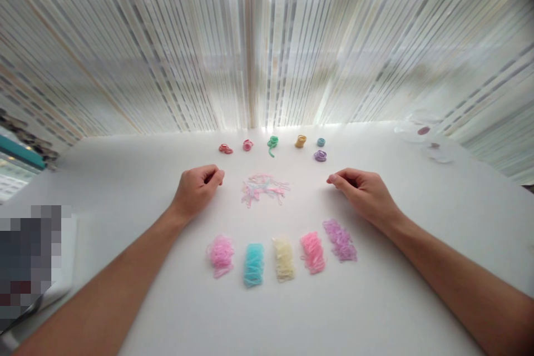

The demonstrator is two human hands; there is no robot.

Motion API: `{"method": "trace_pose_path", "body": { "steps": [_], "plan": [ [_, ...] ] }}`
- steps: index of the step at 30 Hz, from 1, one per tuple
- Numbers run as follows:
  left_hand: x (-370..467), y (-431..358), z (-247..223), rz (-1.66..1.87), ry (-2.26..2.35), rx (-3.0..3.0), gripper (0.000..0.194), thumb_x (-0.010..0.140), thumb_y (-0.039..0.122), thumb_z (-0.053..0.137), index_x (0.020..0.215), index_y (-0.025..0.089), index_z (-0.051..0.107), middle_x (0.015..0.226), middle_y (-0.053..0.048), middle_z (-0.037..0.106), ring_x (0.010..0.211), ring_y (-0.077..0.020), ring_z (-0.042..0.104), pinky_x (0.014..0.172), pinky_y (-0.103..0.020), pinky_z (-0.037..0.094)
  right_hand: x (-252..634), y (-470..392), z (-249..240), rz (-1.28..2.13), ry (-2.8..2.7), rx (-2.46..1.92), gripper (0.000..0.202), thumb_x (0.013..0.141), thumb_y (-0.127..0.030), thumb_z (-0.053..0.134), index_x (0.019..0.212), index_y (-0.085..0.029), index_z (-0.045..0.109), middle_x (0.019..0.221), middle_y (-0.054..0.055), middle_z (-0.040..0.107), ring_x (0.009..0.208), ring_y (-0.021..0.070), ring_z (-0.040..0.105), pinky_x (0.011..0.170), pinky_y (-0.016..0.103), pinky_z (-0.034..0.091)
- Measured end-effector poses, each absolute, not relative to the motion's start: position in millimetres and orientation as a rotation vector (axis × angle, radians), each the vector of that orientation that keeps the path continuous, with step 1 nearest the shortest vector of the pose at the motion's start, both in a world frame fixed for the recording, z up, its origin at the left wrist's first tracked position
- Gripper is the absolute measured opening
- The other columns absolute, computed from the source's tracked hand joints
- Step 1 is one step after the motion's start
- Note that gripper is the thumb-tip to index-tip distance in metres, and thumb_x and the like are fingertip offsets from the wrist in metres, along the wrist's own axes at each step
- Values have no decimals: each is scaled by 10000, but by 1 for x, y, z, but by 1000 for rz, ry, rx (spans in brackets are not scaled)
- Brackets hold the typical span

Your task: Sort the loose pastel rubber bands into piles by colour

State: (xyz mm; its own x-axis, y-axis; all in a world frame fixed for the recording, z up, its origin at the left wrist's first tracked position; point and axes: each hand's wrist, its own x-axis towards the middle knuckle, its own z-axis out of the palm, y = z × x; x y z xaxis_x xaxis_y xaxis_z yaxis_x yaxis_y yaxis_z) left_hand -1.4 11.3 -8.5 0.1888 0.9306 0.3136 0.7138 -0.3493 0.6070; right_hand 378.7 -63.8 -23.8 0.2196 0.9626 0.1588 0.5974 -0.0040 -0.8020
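My left hand (199,186) rests on the white table (167,300) with its fingers curled closed, and I see nothing in it. To the right, my right hand (359,189) lies in a similar closed curl, thumb against the fingers, with nothing visible in it. Between the hands, touched by neither, is a loose tangle of pale pink and bluish rubber bands (265,189). Nearer me sit bundles of small rubber bands: light pink (221,256), turquoise (254,265), cream (283,260), bright pink (312,252) and purple (340,240).
Along the back lie small coils: red (226,149), pink (247,145), green (272,144), yellow (301,141), blue (321,142) and purple (320,156). Clear round plastic pieces (436,151) lie at the far right. A striped curtain (225,44) hangs behind the table.
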Motion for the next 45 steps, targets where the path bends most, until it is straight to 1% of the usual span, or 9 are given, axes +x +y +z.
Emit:
{"method": "trace_pose_path", "body": {
  "steps": [6, 13, 17, 21, 26, 30, 36, 41, 45],
  "plan": [
    [-1, 10, -7, 941, 1559, 2149, 401, 895, 456, 542, 599, 188, 579, 524, 40, 389, 543, -116, 389, 600, -298, 293, 378, -65, -22, 585, -1470, -1701, 358, 859, -521, 660, 838, -196, 809, 750, 41, 731, 690, 193, 581, 638, 329, 406],
    [0, 9, -6, 934, 1550, 2159, 395, 900, 450, 540, 608, 188, 585, 527, 38, 414, 547, -119, 395, 597, -295, 297, 378, -65, -21, 563, -1483, -1687, 350, 864, -517, 663, 812, -203, 808, 705, 35, 707, 656, 192, 571, 614, 329, 410],
    [1, 9, -5, 937, 1545, 2160, 386, 898, 437, 543, 604, 191, 582, 519, 41, 402, 549, -122, 392, 593, -292, 298, 378, -65, -22, 543, -1490, -1681, 341, 875, -506, 665, 820, -204, 814, 723, 41, 722, 659, 193, 566, 606, 325, 422],
    [0, 9, -6, 941, 1548, 2163, 389, 902, 434, 541, 602, 191, 581, 517, 42, 388, 550, -122, 386, 591, -291, 293, 379, -64, -23, 540, -1485, -1678, 340, 873, -504, 670, 817, -201, 814, 707, 37, 706, 652, 187, 555, 599, 318, 416],
    [1, 9, -6, 936, 1539, 2155, 400, 904, 448, 540, 599, 191, 577, 522, 42, 386, 542, -119, 377, 593, -295, 289, 378, -65, -22, 560, -1489, -1690, 360, 867, -530, 669, 814, -203, 810, 698, 36, 695, 657, 190, 558, 604, 321, 408],
    [1, 9, -5, 933, 1555, 2141, 400, 899, 453, 541, 597, 192, 568, 521, 44, 363, 538, -118, 360, 593, -299, 288, 377, -65, -22, 550, -1492, -1695, 358, 860, -529, 665, 814, -206, 811, 718, 43, 715, 658, 191, 563, 603, 324, 407],
    [0, 9, -5, 929, 1562, 2160, 383, 890, 448, 548, 606, 193, 581, 531, 34, 424, 551, -125, 403, 597, -301, 300, 377, -65, -21, 549, -1490, -1684, 329, 862, -500, 669, 802, -208, 809, 700, 40, 709, 641, 188, 557, 595, 326, 408],
    [0, 9, -6, 928, 1573, 2165, 384, 895, 447, 544, 605, 198, 581, 525, 32, 426, 550, -131, 415, 588, -301, 297, 377, -65, -20, 556, -1496, -1671, 332, 869, -508, 668, 796, -212, 800, 698, 38, 700, 660, 195, 565, 605, 326, 416],
    [-1, 10, -6, 930, 1568, 2178, 389, 896, 453, 540, 605, 198, 578, 528, 32, 435, 551, -130, 418, 591, -299, 302, 376, -64, -20, 547, -1498, -1665, 350, 860, -519, 666, 786, -203, 798, 667, 34, 682, 632, 186, 540, 581, 321, 395]
  ]
}}
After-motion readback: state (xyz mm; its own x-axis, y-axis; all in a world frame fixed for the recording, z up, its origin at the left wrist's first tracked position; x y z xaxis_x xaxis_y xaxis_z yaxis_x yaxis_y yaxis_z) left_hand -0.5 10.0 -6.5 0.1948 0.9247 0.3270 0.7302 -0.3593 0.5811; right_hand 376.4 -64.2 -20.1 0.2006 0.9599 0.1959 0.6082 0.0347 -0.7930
